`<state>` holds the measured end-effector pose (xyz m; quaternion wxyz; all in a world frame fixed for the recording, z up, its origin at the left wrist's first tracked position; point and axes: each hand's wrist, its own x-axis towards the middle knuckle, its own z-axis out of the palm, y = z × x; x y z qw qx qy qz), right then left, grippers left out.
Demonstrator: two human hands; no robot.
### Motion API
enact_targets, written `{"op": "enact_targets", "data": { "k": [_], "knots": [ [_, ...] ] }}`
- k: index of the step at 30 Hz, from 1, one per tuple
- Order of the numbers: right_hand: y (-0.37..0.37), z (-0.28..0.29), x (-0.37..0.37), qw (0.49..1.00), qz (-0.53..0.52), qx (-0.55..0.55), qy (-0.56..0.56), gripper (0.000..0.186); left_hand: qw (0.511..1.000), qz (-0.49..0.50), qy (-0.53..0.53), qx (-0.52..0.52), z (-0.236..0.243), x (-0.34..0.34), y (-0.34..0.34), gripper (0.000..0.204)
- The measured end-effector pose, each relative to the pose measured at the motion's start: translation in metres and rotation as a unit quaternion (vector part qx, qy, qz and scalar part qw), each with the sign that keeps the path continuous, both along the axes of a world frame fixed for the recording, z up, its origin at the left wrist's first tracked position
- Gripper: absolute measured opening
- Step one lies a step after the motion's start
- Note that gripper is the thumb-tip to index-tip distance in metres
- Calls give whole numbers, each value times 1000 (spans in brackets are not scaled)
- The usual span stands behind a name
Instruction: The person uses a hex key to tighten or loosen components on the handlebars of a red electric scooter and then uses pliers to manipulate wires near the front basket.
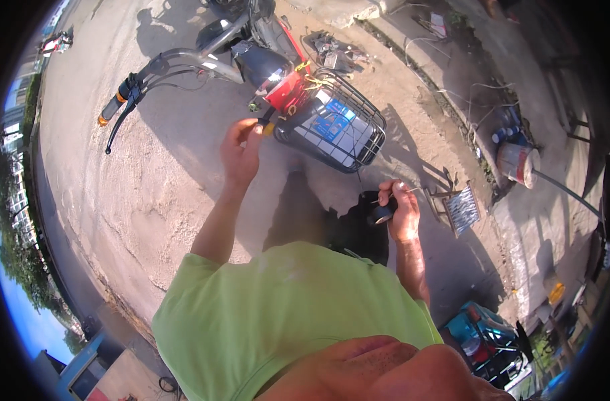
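Note:
My left hand [241,152] is raised beside the front of a two-wheeler, its fingers closed at a small black-and-yellow piece [268,127] whose kind I cannot make out. Just right of that piece is a black wire basket [383,127] with a white-and-blue box [334,120] inside. A red panel [288,91] with yellow ties sits above it. Lower right, my right hand [404,212] is curled around a dark round object [380,212] with a tan end. A thin stick or wire [412,190] sticks out past its fingers.
The handlebar [175,55] with its black-and-orange grip [112,107] reaches out left. A small stool-like frame [461,209] stands right of my right hand, and a bucket [517,164] beyond it. Behind on the right is a teal vehicle [475,327].

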<state>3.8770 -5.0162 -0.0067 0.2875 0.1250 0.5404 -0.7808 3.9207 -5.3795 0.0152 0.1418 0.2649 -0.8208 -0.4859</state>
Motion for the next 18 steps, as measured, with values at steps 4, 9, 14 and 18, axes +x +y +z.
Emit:
{"op": "enact_targets", "data": {
  "k": [4,9,14,18],
  "knots": [
    [86,-22,-27,1000,-14,-19,14,31,916,-234,-139,295,-36,-14,195,49],
    [162,-18,-56,995,-89,18,37,26,840,-343,-49,418,-29,-54,377,59],
    [204,-20,-100,993,-79,3,91,29,811,-297,-131,487,-22,-103,411,49],
    [200,-27,-148,980,13,94,177,28,820,-254,-94,504,-54,-141,414,46]
  ]
}}
